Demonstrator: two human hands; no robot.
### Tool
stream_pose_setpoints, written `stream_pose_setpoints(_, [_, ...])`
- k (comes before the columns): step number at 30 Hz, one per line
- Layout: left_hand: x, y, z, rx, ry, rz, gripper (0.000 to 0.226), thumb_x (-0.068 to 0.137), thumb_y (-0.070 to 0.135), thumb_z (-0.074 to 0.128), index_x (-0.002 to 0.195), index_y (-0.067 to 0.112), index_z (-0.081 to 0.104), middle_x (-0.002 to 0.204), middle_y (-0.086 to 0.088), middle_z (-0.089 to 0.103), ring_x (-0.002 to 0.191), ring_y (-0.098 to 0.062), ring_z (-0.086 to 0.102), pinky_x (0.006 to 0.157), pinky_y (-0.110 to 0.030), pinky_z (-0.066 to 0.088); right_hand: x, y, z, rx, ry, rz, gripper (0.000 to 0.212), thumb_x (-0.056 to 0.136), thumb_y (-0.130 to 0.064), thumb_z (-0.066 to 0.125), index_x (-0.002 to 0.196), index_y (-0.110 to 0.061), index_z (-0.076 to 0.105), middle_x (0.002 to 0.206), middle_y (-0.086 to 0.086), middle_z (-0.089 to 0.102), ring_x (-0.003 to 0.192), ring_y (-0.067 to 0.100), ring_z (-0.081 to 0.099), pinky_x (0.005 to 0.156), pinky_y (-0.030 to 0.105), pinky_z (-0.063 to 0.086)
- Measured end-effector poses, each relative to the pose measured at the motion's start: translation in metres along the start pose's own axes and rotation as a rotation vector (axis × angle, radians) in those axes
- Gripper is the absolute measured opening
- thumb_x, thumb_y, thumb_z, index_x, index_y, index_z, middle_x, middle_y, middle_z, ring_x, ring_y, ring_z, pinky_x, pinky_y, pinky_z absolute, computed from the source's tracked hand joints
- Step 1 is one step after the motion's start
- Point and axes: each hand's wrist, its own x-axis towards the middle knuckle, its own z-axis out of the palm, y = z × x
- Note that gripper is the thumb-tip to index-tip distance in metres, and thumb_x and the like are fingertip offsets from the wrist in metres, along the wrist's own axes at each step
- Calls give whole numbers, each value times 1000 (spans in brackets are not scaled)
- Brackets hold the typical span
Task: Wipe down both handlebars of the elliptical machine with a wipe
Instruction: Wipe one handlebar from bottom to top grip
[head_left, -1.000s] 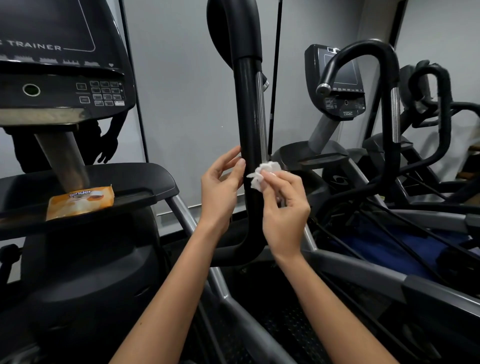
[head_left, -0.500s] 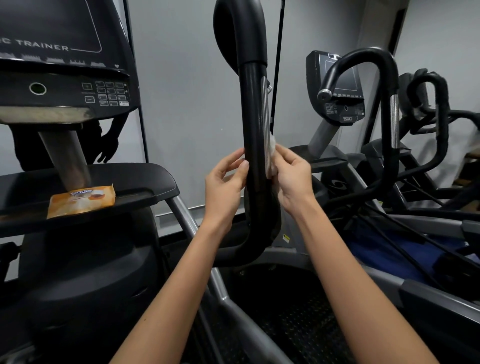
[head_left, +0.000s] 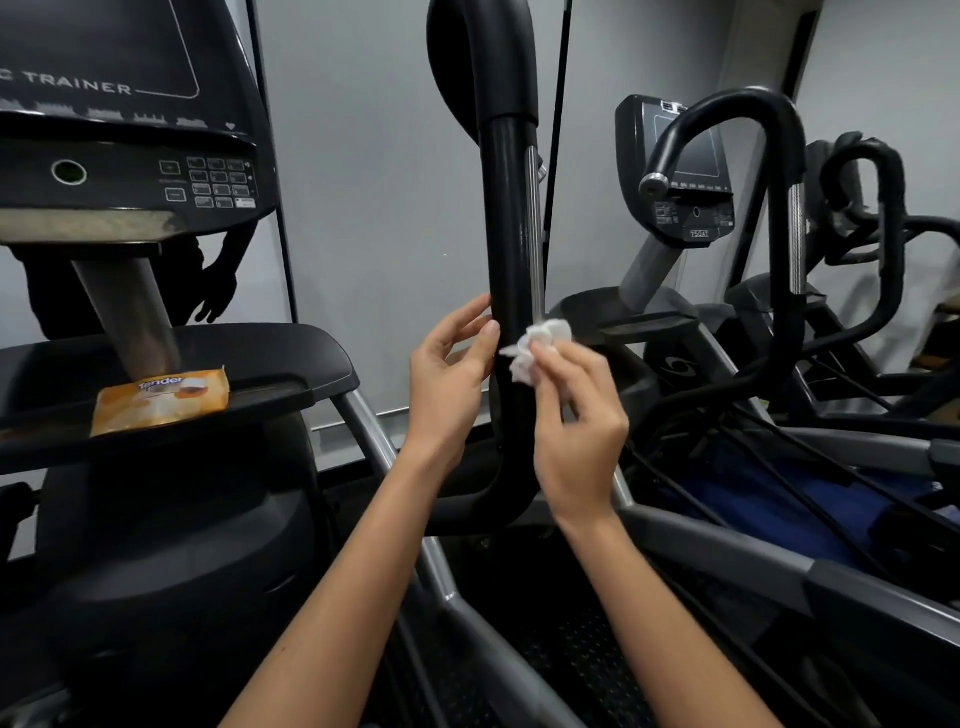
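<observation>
A black upright handlebar (head_left: 511, 249) of the elliptical rises in the middle of the view, with a silver strip down its right side. My right hand (head_left: 579, 421) pinches a crumpled white wipe (head_left: 537, 348) against the bar's lower right side. My left hand (head_left: 449, 384) rests with its fingertips on the left side of the same bar, fingers loosely bent. The machine's other handlebar is out of view.
An orange wipe packet (head_left: 161, 400) lies on the console tray (head_left: 291, 364) at the left, below the display console (head_left: 124, 145). More ellipticals with curved black handlebars (head_left: 779, 208) stand at the right. A grey wall is behind.
My right hand has slid down the bar from half a second ago, bringing the wipe lower and back into sight. My left hand stays on the bar's left side.
</observation>
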Motion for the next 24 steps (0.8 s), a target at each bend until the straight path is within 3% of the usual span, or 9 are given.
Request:
stream_pose_setpoints(5, [-1,1,1,0,0,-11,25,92,8,55,113,22,62,110,-9,64,94,-12,64,87,-25,54,-2,-1,0,-23,-17,-21,19,83,6,62,99,-1,71,99,2,59,91,22,60,87,19,46])
stream_pose_setpoints(9, [-2,2,1,-13,-8,-4,28,92,6,55,118,13,60,111,-11,65,93,-11,65,89,-27,53,45,-14,12,70,-43,46,17,85,1,62,98,-4,71,96,-4,57,92,11,59,83,12,45])
stream_pose_setpoints(17, [-2,2,3,-5,17,2,26,93,7,54,113,21,61,103,-2,64,82,-3,65,77,-18,54,-11,7,-4,74,-8,33,20,80,5,67,97,-5,71,97,2,59,90,25,61,84,33,51])
stream_pose_setpoints(19, [-3,1,3,2,24,0,26,93,7,54,114,21,61,104,-3,64,85,-4,65,81,-21,55,-8,7,-3,117,-21,68,22,80,3,68,99,-8,71,96,1,59,90,26,61,83,35,52])
stream_pose_setpoints(24, [-4,2,4,-23,20,16,27,92,3,54,113,19,61,100,-2,65,81,-1,67,82,-20,54,35,-1,1,312,-48,280,19,84,-9,66,95,-24,70,92,-2,65,88,13,63,75,21,50])
